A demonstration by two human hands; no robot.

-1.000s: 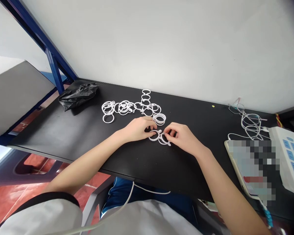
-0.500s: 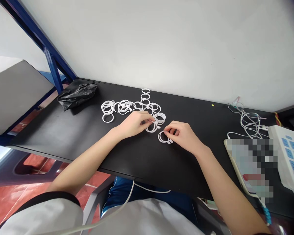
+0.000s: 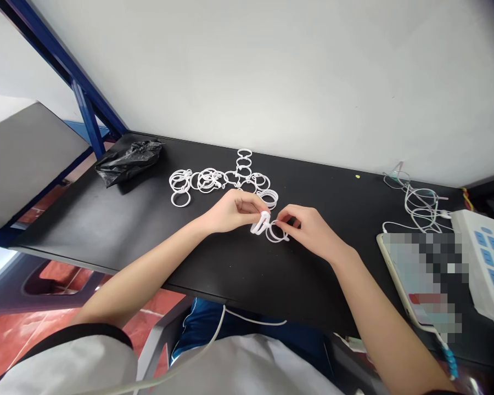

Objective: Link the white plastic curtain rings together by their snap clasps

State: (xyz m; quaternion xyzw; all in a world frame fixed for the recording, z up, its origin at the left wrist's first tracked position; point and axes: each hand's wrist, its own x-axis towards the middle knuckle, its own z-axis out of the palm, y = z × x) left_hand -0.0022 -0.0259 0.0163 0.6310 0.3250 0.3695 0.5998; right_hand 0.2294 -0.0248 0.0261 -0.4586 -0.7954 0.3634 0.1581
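My left hand [image 3: 243,210] pinches a small bunch of white plastic rings [image 3: 260,224], tilted up from the black table. Just to the right, my right hand [image 3: 298,220] has its fingertips closed on another white ring pair [image 3: 275,233], low over the tabletop. The two bunches meet or overlap between my hands; whether they are hooked together I cannot tell. Behind my left hand lies a stack of white rings [image 3: 268,197]. More white rings lie in heaps [image 3: 209,180] further left, and a short row of rings [image 3: 244,162] runs toward the wall.
A crumpled black plastic bag [image 3: 129,162] lies at the table's left. To the right are a phone [image 3: 411,285], a white power strip [image 3: 480,263] and tangled white cables [image 3: 420,206]. The wall [image 3: 271,82] borders the black table [image 3: 230,280] at the back.
My left hand has lifted its rings off the table, tilted them and brought them right, against the rings at my right hand. My right hand has barely moved.
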